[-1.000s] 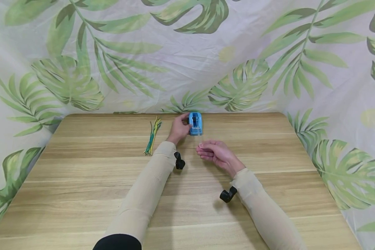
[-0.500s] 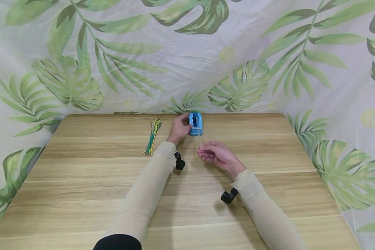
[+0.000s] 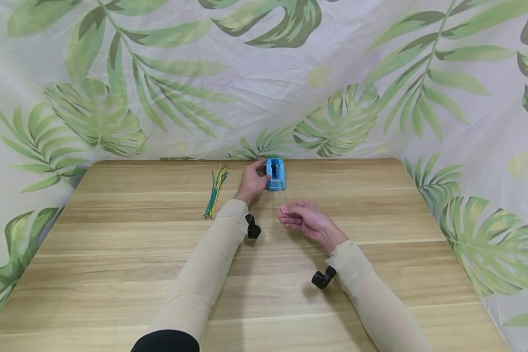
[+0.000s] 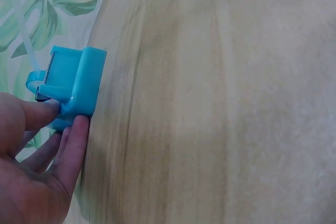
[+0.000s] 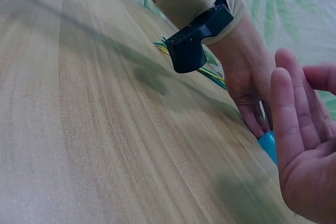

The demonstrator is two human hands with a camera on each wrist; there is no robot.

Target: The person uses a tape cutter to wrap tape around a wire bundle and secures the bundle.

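A blue tape dispenser (image 3: pixel 282 174) stands at the back edge of the table. My left hand (image 3: pixel 252 182) grips its left side; in the left wrist view, thumb and fingers hold the dispenser (image 4: pixel 84 80) near its base, below the toothed cutter. A clear strip of tape (image 3: pixel 283 197) runs from the dispenser toward me. My right hand (image 3: pixel 307 218) pinches the strip's near end between thumb and index finger, a little above the table. In the right wrist view, the other fingers of the right hand (image 5: pixel 302 129) are extended, and part of the dispenser shows behind them.
A loose bundle of green and yellow wire-like strips (image 3: pixel 215 191) lies left of the left hand. The wooden table (image 3: pixel 158 274) ends at a leaf-printed cloth (image 3: pixel 193 112) behind it. Black wrist cameras (image 3: pixel 253 227) stick out from both sleeves.
My right hand has shifted very slightly right and toward me, with the tape between its fingertips. The left hand and the dispenser have stayed in place.
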